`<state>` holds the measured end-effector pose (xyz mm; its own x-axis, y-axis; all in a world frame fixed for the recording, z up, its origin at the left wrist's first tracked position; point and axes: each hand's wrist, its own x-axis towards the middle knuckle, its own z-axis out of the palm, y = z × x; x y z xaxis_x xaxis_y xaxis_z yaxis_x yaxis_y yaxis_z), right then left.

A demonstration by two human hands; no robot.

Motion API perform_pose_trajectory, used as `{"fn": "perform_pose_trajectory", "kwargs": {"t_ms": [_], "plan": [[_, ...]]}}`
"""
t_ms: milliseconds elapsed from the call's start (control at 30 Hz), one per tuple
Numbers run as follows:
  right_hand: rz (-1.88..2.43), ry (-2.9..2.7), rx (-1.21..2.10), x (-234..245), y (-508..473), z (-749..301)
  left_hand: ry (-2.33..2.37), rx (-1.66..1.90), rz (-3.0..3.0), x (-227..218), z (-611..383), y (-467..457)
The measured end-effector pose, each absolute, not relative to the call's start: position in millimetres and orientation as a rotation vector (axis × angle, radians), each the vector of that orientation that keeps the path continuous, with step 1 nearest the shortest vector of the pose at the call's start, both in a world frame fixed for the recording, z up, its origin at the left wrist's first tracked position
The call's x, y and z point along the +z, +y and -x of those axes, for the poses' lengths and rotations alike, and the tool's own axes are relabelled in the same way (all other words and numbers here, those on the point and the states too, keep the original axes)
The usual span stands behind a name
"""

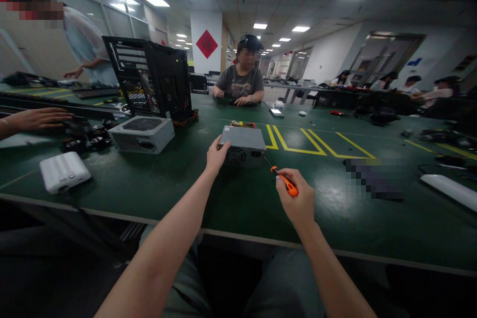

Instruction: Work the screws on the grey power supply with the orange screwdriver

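Fingers of the left hand apparently grip a grey box mid-frame; the right hand clamps an orange screwdriver.

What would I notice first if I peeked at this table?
In the middle of the green table, the left hand holds the near corner of a grey box with a round fan grille. Just beside it, the right hand grips an orange screwdriver pointed at the box. Behind them on the left stands a tall black computer case, open, with wires showing.
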<state>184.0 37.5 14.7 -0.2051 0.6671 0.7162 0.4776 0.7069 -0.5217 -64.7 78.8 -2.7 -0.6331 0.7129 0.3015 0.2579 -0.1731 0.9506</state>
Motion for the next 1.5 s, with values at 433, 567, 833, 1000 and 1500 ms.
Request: {"fn": "perform_pose_trajectory", "kwargs": {"t_ms": [433, 567, 833, 1000, 1500], "plan": [[0.955, -1.664, 0.516, 16.8, 43.2, -188.6, 1.838, 1.815, -1.139, 1.2, 57.7, 72.8], [0.919, -1.719, 0.417, 18.9, 44.1, -190.5, 1.877, 1.811, -1.16, 2.1, 55.6, 72.2], [0.751, -1.927, 0.0, 17.9, 41.2, -186.0, 1.965, 1.771, -1.171, 1.2, 52.7, 74.0], [0.73, -1.988, -0.126, 14.7, 36.5, -181.7, 2.137, 1.809, -1.335, 1.0, 47.9, 74.1], [0.816, -2.114, -0.289, 12.3, 28.8, -173.7, 2.16, 1.305, -2.458, 12.9, 1.3, 52.0]]}}
